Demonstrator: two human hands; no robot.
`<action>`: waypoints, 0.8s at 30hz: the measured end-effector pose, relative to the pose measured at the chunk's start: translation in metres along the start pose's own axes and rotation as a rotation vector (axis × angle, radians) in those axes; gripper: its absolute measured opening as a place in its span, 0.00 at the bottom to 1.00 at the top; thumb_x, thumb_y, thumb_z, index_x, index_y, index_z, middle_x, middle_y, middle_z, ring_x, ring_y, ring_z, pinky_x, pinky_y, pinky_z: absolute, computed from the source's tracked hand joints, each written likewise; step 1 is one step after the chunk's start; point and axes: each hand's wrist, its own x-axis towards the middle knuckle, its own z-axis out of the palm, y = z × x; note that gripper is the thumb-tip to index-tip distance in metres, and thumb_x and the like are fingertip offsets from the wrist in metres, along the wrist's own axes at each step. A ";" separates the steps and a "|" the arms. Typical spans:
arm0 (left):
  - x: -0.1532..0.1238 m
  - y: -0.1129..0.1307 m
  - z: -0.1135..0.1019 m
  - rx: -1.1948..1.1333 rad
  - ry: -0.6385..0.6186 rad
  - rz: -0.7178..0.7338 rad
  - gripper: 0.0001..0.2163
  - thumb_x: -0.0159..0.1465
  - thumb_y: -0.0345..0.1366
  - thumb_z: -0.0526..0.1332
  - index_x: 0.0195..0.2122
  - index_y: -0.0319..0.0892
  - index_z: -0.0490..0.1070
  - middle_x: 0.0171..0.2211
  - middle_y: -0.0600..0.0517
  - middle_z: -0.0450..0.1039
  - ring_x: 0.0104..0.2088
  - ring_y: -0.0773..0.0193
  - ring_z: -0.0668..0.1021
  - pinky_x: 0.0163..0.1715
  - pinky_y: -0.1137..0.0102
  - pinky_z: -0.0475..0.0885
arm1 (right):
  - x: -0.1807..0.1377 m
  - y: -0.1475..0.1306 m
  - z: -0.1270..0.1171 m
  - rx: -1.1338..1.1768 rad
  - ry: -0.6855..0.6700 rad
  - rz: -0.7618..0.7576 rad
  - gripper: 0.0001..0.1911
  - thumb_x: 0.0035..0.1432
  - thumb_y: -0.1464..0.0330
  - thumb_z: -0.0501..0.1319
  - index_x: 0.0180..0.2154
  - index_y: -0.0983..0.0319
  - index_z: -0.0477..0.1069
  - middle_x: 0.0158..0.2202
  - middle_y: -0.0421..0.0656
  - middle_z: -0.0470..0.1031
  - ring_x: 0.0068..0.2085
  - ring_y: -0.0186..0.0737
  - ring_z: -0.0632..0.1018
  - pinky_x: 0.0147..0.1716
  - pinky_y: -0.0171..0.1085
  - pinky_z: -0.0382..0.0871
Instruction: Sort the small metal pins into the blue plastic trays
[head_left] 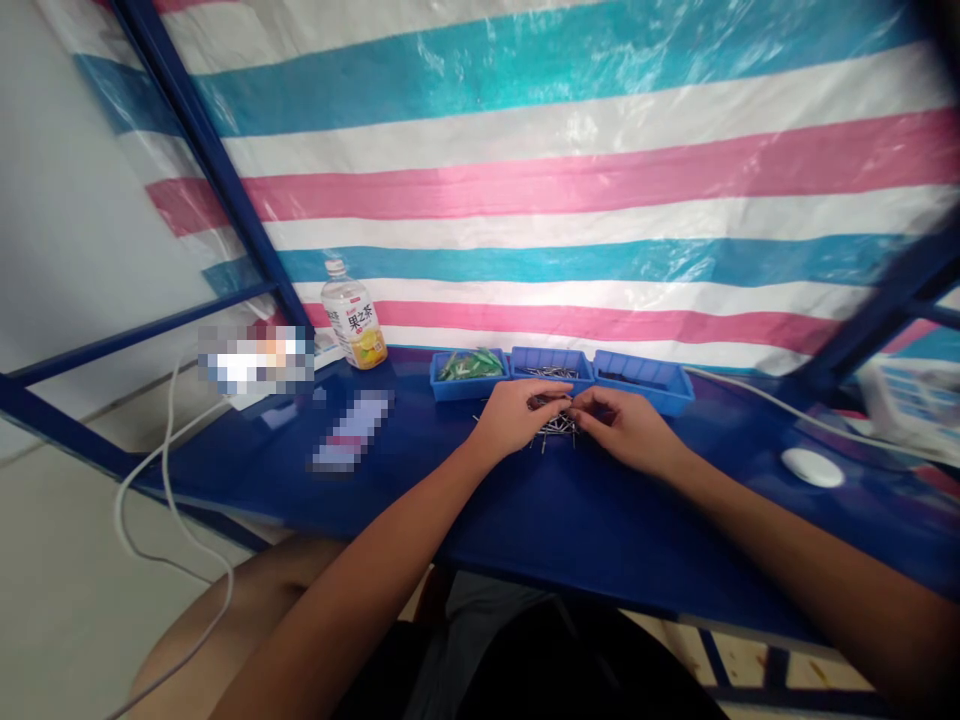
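Note:
My left hand (514, 415) and my right hand (628, 428) meet fingertip to fingertip over a loose pile of thin metal pins (556, 426) on the blue tabletop (570, 520). Each hand has its thumb and fingers drawn together in a pinch; whatever lies between the fingertips is too small to make out. Just behind the hands stand three blue bins in a row. Green pieces fill the left bin (470, 392), similar metal pins lie in the middle bin (551, 357), and the right bin (679, 392) holds something dark.
A drink bottle (355, 318) stands at the back left, near a blurred-out flat item (351, 432) and a white cable (169, 440). To the right lies a white oval object (812, 467). Behind the table hangs a striped plastic sheet (525, 190) between blue metal posts.

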 end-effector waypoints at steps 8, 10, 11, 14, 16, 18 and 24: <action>0.000 0.000 0.002 -0.051 0.054 -0.039 0.19 0.69 0.38 0.67 0.60 0.42 0.76 0.47 0.45 0.85 0.45 0.57 0.85 0.45 0.63 0.80 | 0.012 0.015 -0.025 -0.005 0.233 0.171 0.18 0.65 0.51 0.63 0.36 0.59 0.77 0.30 0.43 0.81 0.28 0.42 0.77 0.29 0.40 0.68; 0.000 0.001 0.002 -0.036 0.049 -0.039 0.18 0.70 0.39 0.67 0.60 0.42 0.76 0.47 0.45 0.85 0.43 0.58 0.85 0.44 0.63 0.80 | 0.014 0.021 -0.034 -0.157 0.293 0.213 0.19 0.65 0.50 0.62 0.32 0.58 0.76 0.27 0.42 0.80 0.28 0.43 0.77 0.29 0.40 0.67; 0.000 0.001 0.001 -0.029 0.046 -0.039 0.18 0.70 0.39 0.66 0.60 0.42 0.76 0.47 0.45 0.85 0.43 0.58 0.85 0.44 0.63 0.80 | 0.014 0.022 -0.037 -0.217 0.279 0.209 0.20 0.66 0.50 0.62 0.30 0.58 0.76 0.26 0.42 0.79 0.27 0.43 0.77 0.28 0.40 0.66; 0.000 0.001 0.001 0.003 0.049 -0.034 0.17 0.71 0.40 0.65 0.59 0.42 0.77 0.46 0.46 0.85 0.43 0.58 0.85 0.45 0.63 0.80 | 0.012 0.021 -0.036 -0.324 0.140 0.109 0.16 0.67 0.54 0.62 0.34 0.57 0.78 0.28 0.43 0.82 0.28 0.44 0.79 0.29 0.41 0.68; 0.000 -0.001 0.001 0.026 0.054 -0.031 0.16 0.71 0.39 0.65 0.58 0.42 0.78 0.45 0.46 0.85 0.42 0.58 0.85 0.45 0.63 0.80 | 0.009 0.017 -0.028 -0.353 0.024 -0.021 0.11 0.68 0.59 0.62 0.41 0.56 0.80 0.37 0.44 0.85 0.35 0.47 0.82 0.36 0.43 0.73; 0.000 -0.002 0.001 0.042 0.054 -0.029 0.15 0.71 0.39 0.64 0.58 0.41 0.78 0.45 0.46 0.85 0.43 0.58 0.85 0.45 0.63 0.80 | 0.006 0.015 -0.018 -0.382 -0.055 -0.169 0.11 0.68 0.62 0.61 0.48 0.56 0.80 0.45 0.47 0.85 0.46 0.52 0.83 0.47 0.48 0.76; 0.000 -0.005 0.002 0.054 0.051 -0.021 0.15 0.71 0.39 0.64 0.56 0.42 0.79 0.45 0.46 0.85 0.43 0.58 0.85 0.47 0.63 0.80 | 0.005 0.023 -0.003 -0.432 -0.106 -0.236 0.16 0.69 0.68 0.59 0.54 0.58 0.80 0.50 0.50 0.82 0.52 0.54 0.81 0.56 0.52 0.75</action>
